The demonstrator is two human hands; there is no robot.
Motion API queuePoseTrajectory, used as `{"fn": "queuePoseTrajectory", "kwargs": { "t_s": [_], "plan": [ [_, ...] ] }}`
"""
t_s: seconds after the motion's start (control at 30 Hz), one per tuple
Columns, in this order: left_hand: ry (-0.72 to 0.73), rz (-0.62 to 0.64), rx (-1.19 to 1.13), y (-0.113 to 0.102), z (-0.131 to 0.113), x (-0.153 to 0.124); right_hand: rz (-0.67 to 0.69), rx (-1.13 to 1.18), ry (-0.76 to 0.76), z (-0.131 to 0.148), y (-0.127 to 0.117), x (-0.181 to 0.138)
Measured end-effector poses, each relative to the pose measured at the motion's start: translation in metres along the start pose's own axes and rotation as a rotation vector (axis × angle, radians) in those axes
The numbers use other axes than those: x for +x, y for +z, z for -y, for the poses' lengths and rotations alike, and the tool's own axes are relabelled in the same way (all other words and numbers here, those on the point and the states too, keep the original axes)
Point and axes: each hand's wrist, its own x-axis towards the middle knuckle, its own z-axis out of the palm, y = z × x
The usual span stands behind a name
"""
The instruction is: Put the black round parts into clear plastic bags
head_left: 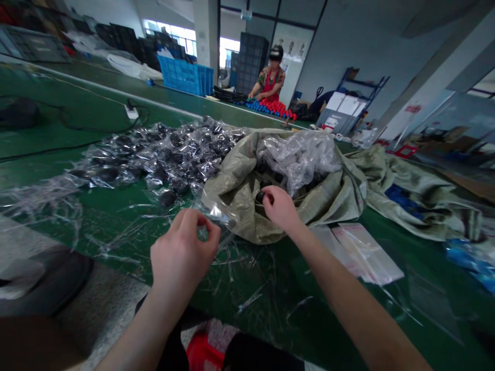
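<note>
My left hand (185,247) is closed in a pinch, with a small clear plastic bag (217,210) at its fingertips. Over the mouth of an olive woven sack (235,180), my right hand (279,205) has its fingers closed on a small black rounded piece (260,197), whose exact kind I cannot make out. More dark pieces and a crumpled clear plastic sheet (305,157) show inside the sack. To the left lies a heap of black rounded pieces in clear bags (174,152). A flat stack of clear bags (367,252) rests right of the sack, partly behind my right forearm.
Thin plastic strips (251,299) litter the green table (104,211) near its front edge. A second woven sack (421,190) lies at right. Farther back are a power strip (131,112), a blue crate (185,76) and a person (273,80) behind red and blue pieces (274,107).
</note>
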Motion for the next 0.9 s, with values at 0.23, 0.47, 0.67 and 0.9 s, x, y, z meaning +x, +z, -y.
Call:
{"fn": "queuePoseTrajectory", "kwargs": {
  "t_s": [0.23, 0.47, 0.67, 0.9],
  "plan": [
    [-0.042, 0.072, 0.037, 0.004, 0.005, 0.0, 0.391, -0.225, -0.059, -0.079, 0.045, 0.046],
    [-0.067, 0.138, 0.051, 0.009, -0.007, -0.002, -0.163, 0.574, 0.132, -0.002, -0.004, -0.003],
    [0.011, 0.239, 0.059, 0.017, -0.037, -0.004, 0.132, 1.278, 0.279, 0.083, -0.045, -0.061],
    [0.053, 0.294, -0.013, 0.015, -0.06, -0.011, 0.1, 1.33, 0.491, 0.056, -0.043, -0.076]
  ]
}}
